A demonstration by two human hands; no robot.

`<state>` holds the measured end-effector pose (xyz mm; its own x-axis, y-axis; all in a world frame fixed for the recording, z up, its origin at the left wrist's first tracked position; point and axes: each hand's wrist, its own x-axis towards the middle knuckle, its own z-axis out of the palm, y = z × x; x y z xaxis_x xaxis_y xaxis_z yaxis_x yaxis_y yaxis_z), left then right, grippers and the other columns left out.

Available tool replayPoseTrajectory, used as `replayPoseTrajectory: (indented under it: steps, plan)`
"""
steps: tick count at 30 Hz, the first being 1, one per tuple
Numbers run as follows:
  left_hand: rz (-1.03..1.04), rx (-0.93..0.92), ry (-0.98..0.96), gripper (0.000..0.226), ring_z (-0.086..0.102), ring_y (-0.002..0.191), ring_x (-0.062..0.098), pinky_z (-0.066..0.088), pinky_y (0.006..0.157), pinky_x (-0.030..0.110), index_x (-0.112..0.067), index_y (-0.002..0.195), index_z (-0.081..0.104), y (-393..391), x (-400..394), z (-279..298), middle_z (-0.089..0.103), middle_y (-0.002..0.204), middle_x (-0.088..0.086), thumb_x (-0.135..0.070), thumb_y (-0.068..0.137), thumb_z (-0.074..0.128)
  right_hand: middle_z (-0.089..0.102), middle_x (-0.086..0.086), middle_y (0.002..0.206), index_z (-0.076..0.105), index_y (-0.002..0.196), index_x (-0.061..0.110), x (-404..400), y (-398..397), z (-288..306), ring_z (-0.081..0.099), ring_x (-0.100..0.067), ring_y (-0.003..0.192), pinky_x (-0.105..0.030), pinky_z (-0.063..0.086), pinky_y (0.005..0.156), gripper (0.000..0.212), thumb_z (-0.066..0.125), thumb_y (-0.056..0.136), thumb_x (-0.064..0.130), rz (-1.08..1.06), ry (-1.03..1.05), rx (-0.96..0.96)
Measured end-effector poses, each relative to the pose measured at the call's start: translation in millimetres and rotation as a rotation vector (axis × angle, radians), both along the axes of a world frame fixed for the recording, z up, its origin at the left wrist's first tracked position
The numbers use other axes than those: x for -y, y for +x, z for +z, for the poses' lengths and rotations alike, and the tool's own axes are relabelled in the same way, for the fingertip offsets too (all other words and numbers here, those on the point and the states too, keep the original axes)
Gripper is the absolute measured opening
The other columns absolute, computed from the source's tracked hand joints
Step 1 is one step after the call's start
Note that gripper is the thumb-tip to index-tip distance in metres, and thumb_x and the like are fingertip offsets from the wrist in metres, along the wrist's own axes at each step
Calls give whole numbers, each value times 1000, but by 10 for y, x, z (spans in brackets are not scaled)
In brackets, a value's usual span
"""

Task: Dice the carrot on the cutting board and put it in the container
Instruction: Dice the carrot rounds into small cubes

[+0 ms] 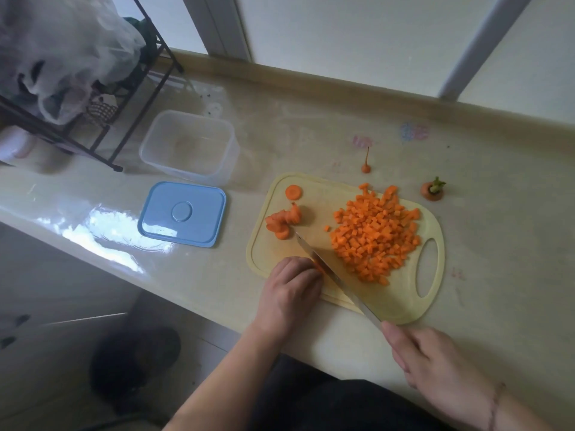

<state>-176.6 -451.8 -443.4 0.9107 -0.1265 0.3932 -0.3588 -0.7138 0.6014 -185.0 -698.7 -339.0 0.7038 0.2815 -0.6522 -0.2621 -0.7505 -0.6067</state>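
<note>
A yellow cutting board [280, 194] lies on the counter with a heap of diced carrot [375, 236] on its right half. Several carrot slices [283, 220] sit at its left edge, one round [293, 192] apart at the top. My left hand [291, 290] curls over a small carrot piece [318, 266] at the board's near edge. My right hand [435, 360] grips the handle of a knife [329, 272], whose blade lies across the board right against that piece. The clear plastic container [189, 146] stands open and without carrot, left of the board.
The container's blue lid [183, 213] lies flat between container and counter edge. A carrot tip [366, 166] and a carrot top with green stub [433, 191] lie on the counter behind the board. A black wire rack [102, 98] with bags stands at far left.
</note>
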Motion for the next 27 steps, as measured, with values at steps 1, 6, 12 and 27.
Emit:
replayPoseTrajectory:
  steps: [1,6,12,27]
  plan:
    - [1,1,7,12,65,98,25,55,84,38,-2,99,76,-2,2,-17,69,106,11,-11,94,70,39,0,48,39,63,6,29,-26,22,39,-8,46,-35,46,58,99,13,58,101,13,-24,-10]
    - [-8,32,21,17,67,97,26,55,85,38,-2,98,77,-13,-12,-49,72,106,10,-15,97,66,47,-1,49,43,63,10,79,-88,14,46,-8,48,-33,51,68,100,8,53,104,29,-91,-22]
    - [-18,26,23,16,66,100,25,55,86,34,-2,100,77,-25,-13,-28,71,108,11,-13,97,66,37,1,46,36,54,16,-119,18,-57,37,-8,44,-35,44,55,86,12,61,99,27,-10,4]
    - [-32,21,41,25,66,99,26,55,85,37,-3,104,76,-61,-103,-28,72,109,9,-18,103,57,43,-3,50,40,62,4,45,-63,81,41,-8,47,-34,49,62,105,8,51,104,52,-77,-19]
